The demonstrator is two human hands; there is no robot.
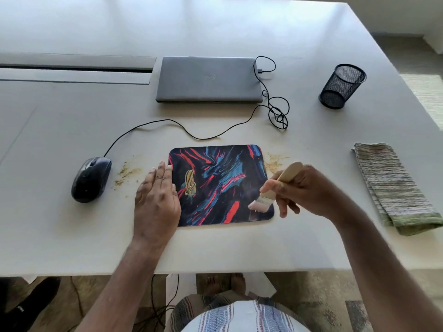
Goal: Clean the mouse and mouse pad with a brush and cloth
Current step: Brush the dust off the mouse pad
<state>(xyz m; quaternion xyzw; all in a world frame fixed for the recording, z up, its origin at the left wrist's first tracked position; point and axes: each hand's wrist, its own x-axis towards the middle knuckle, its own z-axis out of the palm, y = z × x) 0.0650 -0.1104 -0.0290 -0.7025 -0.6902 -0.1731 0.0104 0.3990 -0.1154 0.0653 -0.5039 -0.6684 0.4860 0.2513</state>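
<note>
Mouse pad (221,185) count: just one, flat on the bench (299,248), near its front edge. One wired mouse (91,179) sits left of it, one folded cloth (395,188) off to the right, one closed laptop (208,79) behind. One mesh cup (341,86), can't tell what's inside. Left hand (155,200) lies flat, fingers straight, on the pad's left edge. Right hand (304,190) has its grip clamped on one brush (271,192), bristles on the pad's right corner.

A pale grey table (239,248) carries a closed laptop (208,79) near its middle, a black mesh pen cup (341,86) toward the far right corner and a folded striped cloth (393,185) by the right edge. A patterned mouse pad (220,178) lies toward the near edge, a corded black mouse (91,179) to its left, with crumbs (125,172) scattered on the tabletop between them and more off the pad's far right corner.
</note>
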